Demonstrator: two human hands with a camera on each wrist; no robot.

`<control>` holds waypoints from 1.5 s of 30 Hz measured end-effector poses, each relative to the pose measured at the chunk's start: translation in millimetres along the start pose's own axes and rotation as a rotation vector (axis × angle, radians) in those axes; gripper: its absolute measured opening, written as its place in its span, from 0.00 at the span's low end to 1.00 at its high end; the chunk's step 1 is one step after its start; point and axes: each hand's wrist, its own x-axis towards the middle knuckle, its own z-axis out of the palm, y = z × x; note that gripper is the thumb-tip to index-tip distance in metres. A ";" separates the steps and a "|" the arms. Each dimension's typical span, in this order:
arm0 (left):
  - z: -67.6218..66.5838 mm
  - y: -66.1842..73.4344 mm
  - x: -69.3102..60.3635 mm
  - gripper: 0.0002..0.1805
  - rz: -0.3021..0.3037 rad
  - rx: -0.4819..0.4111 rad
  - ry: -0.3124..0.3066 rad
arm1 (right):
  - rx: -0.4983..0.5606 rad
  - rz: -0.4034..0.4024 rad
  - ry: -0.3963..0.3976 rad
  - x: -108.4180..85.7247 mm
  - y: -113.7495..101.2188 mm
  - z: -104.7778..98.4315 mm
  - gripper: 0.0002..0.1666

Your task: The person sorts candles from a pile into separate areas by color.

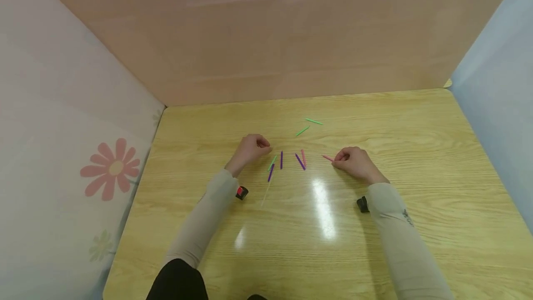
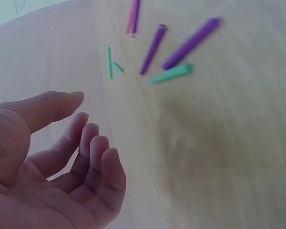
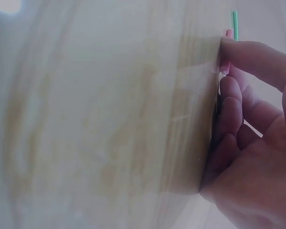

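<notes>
My right hand (image 1: 354, 163) pinches one end of a pink stick (image 1: 327, 157) between thumb and forefinger, low at the table. In the right wrist view that pink stick (image 3: 227, 67) is mostly hidden by the thumb. My left hand (image 1: 251, 148) is loosely curled and holds nothing; the left wrist view shows a gap between thumb (image 2: 62, 105) and fingers. Just right of it, a green stick (image 1: 272, 162) lies against a purple stick (image 1: 271, 173). Another purple stick (image 1: 281, 160) stands apart from them. Between the hands, a purple stick (image 1: 300, 161) touches a pink stick (image 1: 304, 157).
Farther back on the wooden table (image 1: 200, 128) lie two green sticks (image 1: 302, 131). A brown panel (image 1: 266, 36) rises along the back edge. A flowered panel (image 1: 50, 128) bounds the left side, a pale bluish one (image 1: 499, 105) the right. Light glares on the tabletop.
</notes>
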 end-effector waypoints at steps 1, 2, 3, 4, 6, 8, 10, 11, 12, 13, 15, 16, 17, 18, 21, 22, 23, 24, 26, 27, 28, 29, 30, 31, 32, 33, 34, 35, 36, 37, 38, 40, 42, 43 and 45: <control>-0.3 -3.5 -3.6 0.10 -0.007 -0.001 -0.005 | 0.004 0.000 -0.003 -0.1 -0.1 0.2 0.10; -0.2 -6.8 -7.0 0.10 -0.013 -0.002 -0.008 | 0.006 -0.001 -0.006 -0.2 -0.1 0.4 0.10; 0.0 -9.9 -10.2 0.11 -0.012 0.000 -0.010 | 0.007 -0.002 -0.008 -0.3 -0.2 0.5 0.10; 0.7 -13.1 -12.8 0.10 -0.011 0.005 -0.011 | 0.007 -0.001 -0.011 -0.3 0.0 0.7 0.10; 3.2 -18.9 -17.0 0.10 -0.009 0.002 -0.012 | 0.003 -0.001 -0.012 -0.1 0.3 0.9 0.10; 6.1 -23.1 -20.8 0.09 -0.009 0.001 -0.012 | -0.002 -0.005 -0.011 0.2 0.6 0.9 0.11; 9.4 -26.7 -23.4 0.09 -0.005 0.014 -0.007 | -0.006 -0.012 -0.010 0.3 0.4 0.5 0.11; 11.2 -28.4 -24.1 0.09 0.001 0.027 -0.005 | -0.008 -0.015 -0.009 0.4 0.3 0.2 0.11; 12.7 -29.7 -25.0 0.08 0.007 0.040 -0.004 | -0.010 -0.016 -0.009 0.3 0.2 -0.2 0.11; 14.2 -30.9 -25.6 0.08 0.016 0.055 0.001 | -0.012 -0.017 -0.007 0.2 -0.3 -0.5 0.11; 17.1 -33.4 -26.3 0.08 0.026 0.077 0.006 | -0.016 -0.019 -0.010 0.1 -0.4 -0.8 0.11; 18.5 -34.0 -26.3 0.08 0.029 0.081 0.005 | -0.019 -0.019 -0.009 0.0 -0.2 -1.2 0.11; 19.9 -34.6 -26.0 0.08 0.029 0.082 0.002 | -0.019 -0.017 -0.009 -0.1 -0.1 -1.6 0.11; 21.1 -34.9 -26.2 0.08 0.025 0.074 -0.001 | -0.020 -0.018 -0.009 -0.3 -0.1 -1.7 0.11; 24.9 -36.8 -25.9 0.07 0.004 0.059 -0.013 | -0.016 -0.025 -0.008 -0.6 0.3 -1.5 0.11; 26.1 -37.4 -25.8 0.07 0.001 0.060 -0.015 | -0.015 -0.027 -0.007 -0.7 0.4 -1.3 0.11; 27.3 -37.8 -25.9 0.07 -0.003 0.059 -0.018 | -0.014 -0.029 -0.006 -0.8 0.5 -1.1 0.11; 28.2 -38.1 -26.1 0.07 -0.007 0.060 -0.020 | -0.013 -0.029 -0.007 -0.8 0.8 -1.0 0.11; 29.6 -37.6 -27.0 0.08 -0.012 0.065 -0.021 | -0.013 -0.030 -0.007 -0.9 0.6 -1.1 0.11; 30.0 -37.0 -27.5 0.08 -0.012 0.067 -0.019 | -0.013 -0.031 -0.008 -0.6 0.7 -1.2 0.11; 30.4 -36.4 -27.9 0.08 -0.011 0.071 -0.018 | -0.014 -0.030 -0.008 -0.3 0.7 -1.2 0.12; 30.9 -35.6 -28.2 0.08 -0.012 0.074 -0.018 | -0.013 -0.029 -0.009 -0.2 0.8 -1.3 0.12; 31.2 -34.8 -28.5 0.08 -0.014 0.079 -0.016 | -0.014 -0.029 -0.009 -0.1 0.6 -1.4 0.12; 31.4 -34.1 -28.7 0.08 -0.015 0.081 -0.015 | -0.015 -0.029 -0.008 0.1 0.8 -1.2 0.12; 31.7 -33.5 -28.8 0.08 -0.019 0.081 -0.015 | -0.015 -0.031 -0.007 0.3 0.8 -1.0 0.12; 31.7 -33.3 -28.6 0.08 -0.016 0.086 -0.014 | -0.016 -0.031 -0.005 0.5 0.9 -0.8 0.12; 31.8 -33.2 -28.5 0.08 -0.016 0.091 -0.014 | -0.015 -0.032 -0.005 0.4 0.7 -0.6 0.12; 31.8 -32.8 -28.4 0.08 -0.016 0.096 -0.013 | -0.014 -0.030 -0.004 0.5 0.7 -0.4 0.12; 31.8 -32.5 -28.2 0.08 -0.013 0.100 -0.011 | -0.014 -0.027 -0.003 0.5 0.8 -0.3 0.12; 32.0 -32.3 -27.9 0.08 -0.010 0.104 -0.010 | -0.013 -0.025 -0.002 0.6 0.8 -0.1 0.12; 32.4 -32.2 -27.5 0.08 -0.008 0.109 -0.008 | -0.013 -0.024 -0.002 0.6 0.8 -0.2 0.12; 33.3 -31.9 -26.8 0.08 -0.004 0.121 -0.003 | -0.011 -0.019 -0.003 0.8 1.1 -0.4 0.12; 34.2 -31.9 -25.8 0.08 -0.001 0.134 0.002 | -0.012 -0.018 -0.002 1.1 1.5 -0.3 0.12; 34.6 -32.1 -25.6 0.08 -0.002 0.137 0.004 | -0.013 -0.019 -0.001 1.1 1.8 -0.1 0.12; 35.1 -32.9 -25.0 0.08 -0.001 0.145 0.008 | -0.011 -0.021 -0.001 1.3 2.6 0.6 0.12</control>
